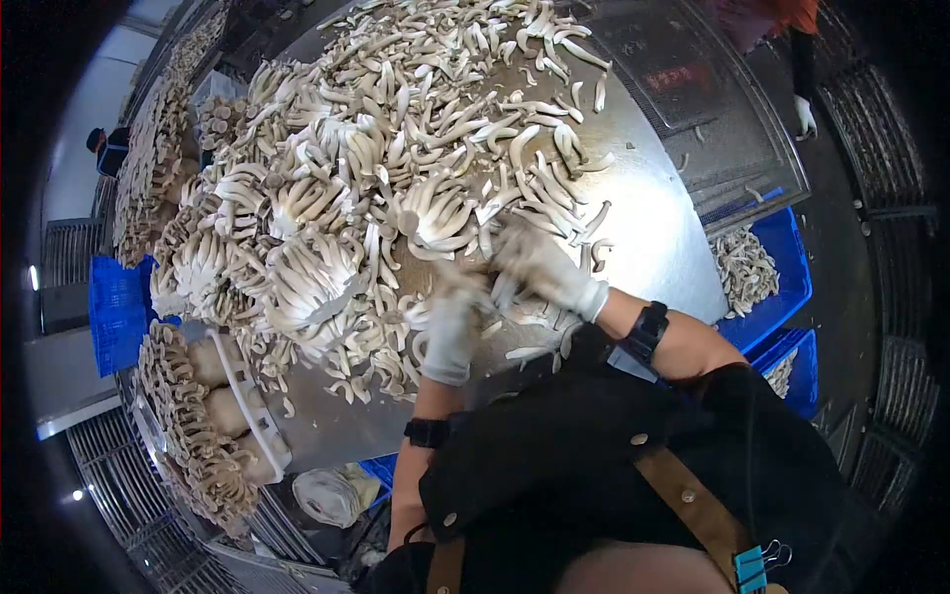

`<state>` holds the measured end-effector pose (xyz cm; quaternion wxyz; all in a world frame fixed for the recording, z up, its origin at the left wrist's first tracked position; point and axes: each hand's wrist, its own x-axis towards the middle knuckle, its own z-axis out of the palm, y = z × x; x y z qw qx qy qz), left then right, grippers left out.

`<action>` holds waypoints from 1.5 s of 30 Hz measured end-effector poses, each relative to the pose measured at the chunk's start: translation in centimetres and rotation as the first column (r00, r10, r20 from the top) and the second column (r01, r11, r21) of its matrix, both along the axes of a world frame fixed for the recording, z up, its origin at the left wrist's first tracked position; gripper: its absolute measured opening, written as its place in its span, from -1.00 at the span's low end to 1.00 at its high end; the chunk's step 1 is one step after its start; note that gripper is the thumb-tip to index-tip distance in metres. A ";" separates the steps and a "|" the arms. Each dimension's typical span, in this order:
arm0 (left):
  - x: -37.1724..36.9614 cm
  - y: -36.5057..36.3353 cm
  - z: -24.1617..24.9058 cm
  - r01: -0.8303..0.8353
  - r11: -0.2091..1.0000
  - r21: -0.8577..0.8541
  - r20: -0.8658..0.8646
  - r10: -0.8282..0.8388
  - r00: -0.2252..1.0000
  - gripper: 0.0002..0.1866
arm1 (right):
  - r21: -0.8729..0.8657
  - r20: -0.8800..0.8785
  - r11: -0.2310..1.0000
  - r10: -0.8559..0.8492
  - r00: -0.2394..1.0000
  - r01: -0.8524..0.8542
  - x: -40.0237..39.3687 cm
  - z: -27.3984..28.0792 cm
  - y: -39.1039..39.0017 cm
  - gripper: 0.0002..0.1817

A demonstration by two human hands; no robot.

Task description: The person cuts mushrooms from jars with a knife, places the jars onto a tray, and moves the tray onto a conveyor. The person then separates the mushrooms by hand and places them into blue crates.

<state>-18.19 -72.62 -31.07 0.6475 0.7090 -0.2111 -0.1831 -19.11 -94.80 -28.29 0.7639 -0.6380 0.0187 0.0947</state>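
Close together above the metal table (648,223), gloved left hand (451,322) and right hand (542,265) hover amid pale mushrooms (437,216), their grip too blurred to tell

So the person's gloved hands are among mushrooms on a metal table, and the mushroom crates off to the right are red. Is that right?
Not quite: the head view shows blue crates off to the right, not red. The left hand and right hand are indeed gloved, among mushrooms on a metal table.

White-gloved left hand (453,322) and white-gloved right hand (542,265) blurred, grasp unclear. One o'clock: orange-clothed person (787,16) cut off.
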 end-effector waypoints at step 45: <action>10.7 -6.2 4.0 -0.335 0.302 0.892 0.429 -0.340 0.837 -0.01 | -0.751 0.442 0.570 0.058 0.895 0.334 2.2 -1.0 -7.1 -0.81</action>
